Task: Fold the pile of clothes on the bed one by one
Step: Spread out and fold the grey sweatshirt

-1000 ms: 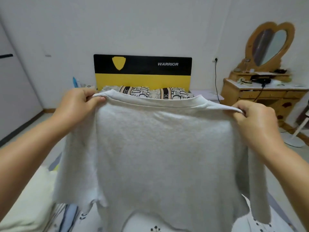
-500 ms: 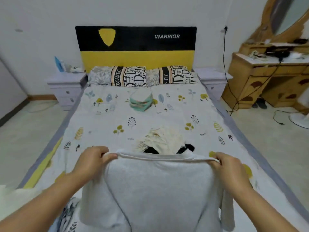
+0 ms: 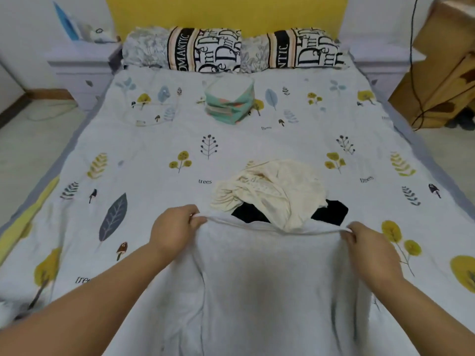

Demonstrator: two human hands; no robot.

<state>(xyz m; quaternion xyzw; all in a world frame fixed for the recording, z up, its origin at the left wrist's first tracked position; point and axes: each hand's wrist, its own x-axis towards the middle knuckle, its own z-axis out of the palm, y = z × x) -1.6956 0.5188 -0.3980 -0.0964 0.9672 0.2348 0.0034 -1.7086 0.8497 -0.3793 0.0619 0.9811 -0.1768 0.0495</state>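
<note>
A light grey sweatshirt hangs low over the near part of the bed, its top edge stretched between my hands. My left hand pinches the left shoulder corner. My right hand pinches the right shoulder corner. Just beyond the top edge lies the unfolded pile: a crumpled cream garment on top of a black garment. A folded teal patterned stack sits farther up the bed near the pillows.
The bed sheet is pale with leaf and tree prints. Two pillows lie against the yellow headboard. Nightstands flank the bed; a wooden dresser with a hanging cable stands at the right.
My hands have lowered the sweatshirt from chest height down toward the bed, and my view has tilted down. The pile and folded stack, hidden a second ago, are now visible.
</note>
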